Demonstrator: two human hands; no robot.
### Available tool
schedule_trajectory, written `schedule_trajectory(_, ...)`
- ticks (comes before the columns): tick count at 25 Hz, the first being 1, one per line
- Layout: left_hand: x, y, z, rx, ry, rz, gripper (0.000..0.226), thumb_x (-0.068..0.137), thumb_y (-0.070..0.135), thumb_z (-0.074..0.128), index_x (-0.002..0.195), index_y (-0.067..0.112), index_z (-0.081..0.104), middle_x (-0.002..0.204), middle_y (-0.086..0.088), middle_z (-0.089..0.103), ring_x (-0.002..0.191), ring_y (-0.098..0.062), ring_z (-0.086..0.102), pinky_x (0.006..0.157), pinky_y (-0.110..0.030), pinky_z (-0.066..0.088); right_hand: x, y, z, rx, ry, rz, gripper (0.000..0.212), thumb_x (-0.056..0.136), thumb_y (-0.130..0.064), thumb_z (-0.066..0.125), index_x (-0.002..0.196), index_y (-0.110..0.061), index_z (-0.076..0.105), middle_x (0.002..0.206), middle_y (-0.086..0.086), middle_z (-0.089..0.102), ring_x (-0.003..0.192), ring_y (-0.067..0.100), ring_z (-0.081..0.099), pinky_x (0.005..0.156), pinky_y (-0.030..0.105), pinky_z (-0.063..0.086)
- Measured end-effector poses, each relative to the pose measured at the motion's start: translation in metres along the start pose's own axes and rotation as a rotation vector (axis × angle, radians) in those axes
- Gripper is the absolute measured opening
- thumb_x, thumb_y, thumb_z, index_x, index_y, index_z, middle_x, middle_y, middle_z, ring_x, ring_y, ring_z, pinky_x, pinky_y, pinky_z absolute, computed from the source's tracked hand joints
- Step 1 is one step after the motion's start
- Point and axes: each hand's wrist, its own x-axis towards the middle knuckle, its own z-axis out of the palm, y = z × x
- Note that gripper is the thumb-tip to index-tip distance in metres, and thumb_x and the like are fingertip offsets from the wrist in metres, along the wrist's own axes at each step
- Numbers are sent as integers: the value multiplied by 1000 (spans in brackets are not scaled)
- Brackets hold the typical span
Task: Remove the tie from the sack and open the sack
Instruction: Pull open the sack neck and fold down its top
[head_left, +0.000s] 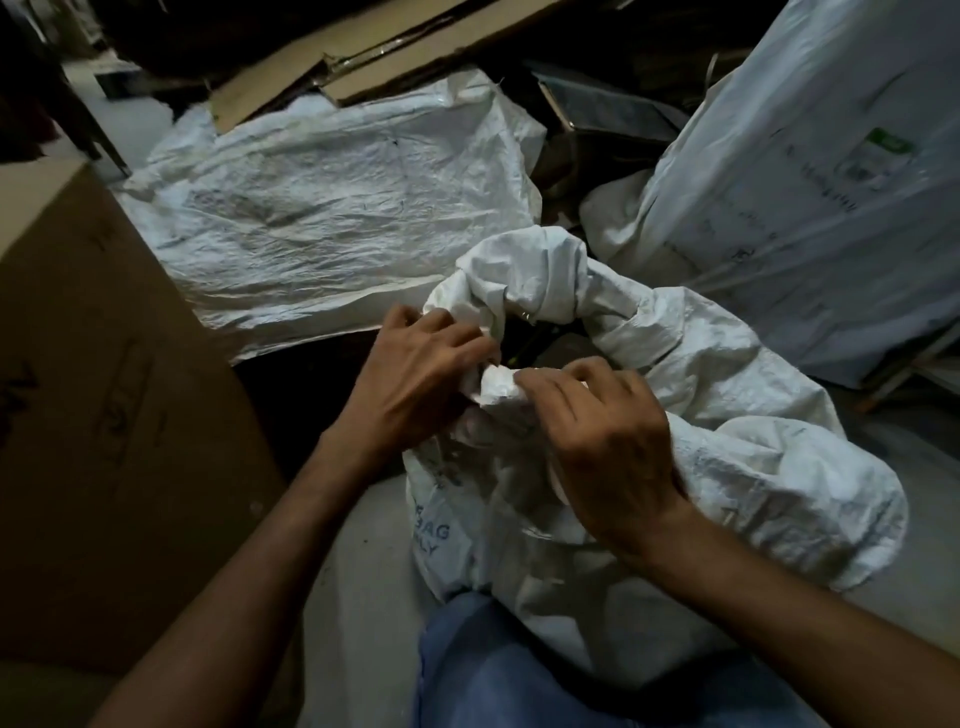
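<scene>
Dim storeroom, pale floor (363, 545).
Sack (727, 415): white, woven, on the floor at centre; mouth partly open, rim rolled.
Left hand (415, 384), right hand (608, 447): close together, both pinching the sack's near rim.
Cardboard box (104, 415): left.
Second sack (332, 208): flat, behind.
Wrapped bundle (810, 182): right.
Cardboard sheets (389, 57): rear.

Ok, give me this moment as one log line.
phase: opening sack | left hand: holds mouth edge | right hand: pinches mouth fold | mouth: partly open | tie: not seen
</scene>
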Motion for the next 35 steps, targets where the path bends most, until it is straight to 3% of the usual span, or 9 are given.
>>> schedule_trajectory(6, -27, 22, 37, 58, 302, -251, 24, 91, 41, 67, 95, 17, 67, 86, -7, 65, 69, -33, 60, 61, -41, 37, -44, -5, -22, -7, -335, 126, 78, 81, -20, 72, 153, -20, 41, 150, 16, 47, 135, 38, 48, 106, 53, 39)
schedule_trajectory(9, -23, 17, 32, 9, 286, -357, 31, 84, 41, 72, 101, 16, 66, 87, -9, 63, 70, -34, 60, 59, -41, 37, -50, 12, -17, -48, -228, 70, 63, 85, -1, 64, 144, -16, 48, 130, 15, 61, 106, 37, 63, 83, 48, 47)
schedule_trajectory(15, -28, 24, -39, -459, -171, -24, 100, 73, 51, 71, 159, 41, 22, 166, 19, 24, 156, -7, 13, 119, -32, 11, -34, 22, -27, -1, 284, -103, 19, 95, -2, 65, 84, -13, 76, 89, 1, 76, 76, 27, 69, 62, 35, 48)
schedule_trajectory(18, -25, 51, -38, -170, -15, 93, 56, 81, 41, 73, 133, 30, 56, 128, 4, 64, 116, -23, 62, 91, -42, 46, -45, 12, -33, 68, 334, -151, 13, 93, -7, 71, 83, -13, 78, 94, 1, 77, 77, 26, 71, 66, 33, 51)
schedule_trajectory(21, -36, 65, -9, -59, 261, -35, 12, 94, 27, 64, 94, 15, 64, 89, -9, 62, 74, -32, 62, 60, -41, 41, -54, 17, -43, 202, 90, -42, 12, 89, -15, 67, 97, -14, 76, 117, 3, 72, 90, 25, 69, 68, 38, 53)
schedule_trajectory(26, -61, 81, 13, -153, 473, -237, 10, 91, 12, 62, 85, 10, 55, 84, -12, 60, 70, -30, 57, 51, -40, 41, -72, 29, -68, 359, -476, 215, 61, 91, -40, 70, 147, -32, 46, 162, -11, 30, 119, 11, 57, 88, 34, 57)
schedule_trajectory(29, -52, 80, -5, -267, 231, -114, 19, 82, 18, 73, 92, 13, 58, 95, -7, 56, 80, -28, 56, 60, -34, 36, -64, 34, -62, 216, -567, 213, 55, 88, -33, 72, 139, -30, 50, 133, -4, 60, 113, 21, 63, 84, 36, 55)
schedule_trajectory(32, -45, 54, -43, -550, -336, 2, 45, 78, 67, 72, 108, 37, 55, 116, 13, 49, 106, -10, 49, 81, -28, 37, -62, 34, -57, 87, -240, 107, 17, 83, -7, 71, 94, -18, 66, 84, 2, 68, 77, 27, 65, 56, 41, 52)
schedule_trajectory(35, -35, 47, -61, -560, -228, 16, 71, 66, 92, 57, 120, 47, 58, 134, 17, 52, 127, -6, 40, 101, -33, 34, -80, 23, -49, 60, 16, -34, 19, 93, 3, 60, 89, -11, 71, 94, 7, 73, 76, 27, 65, 55, 39, 52)
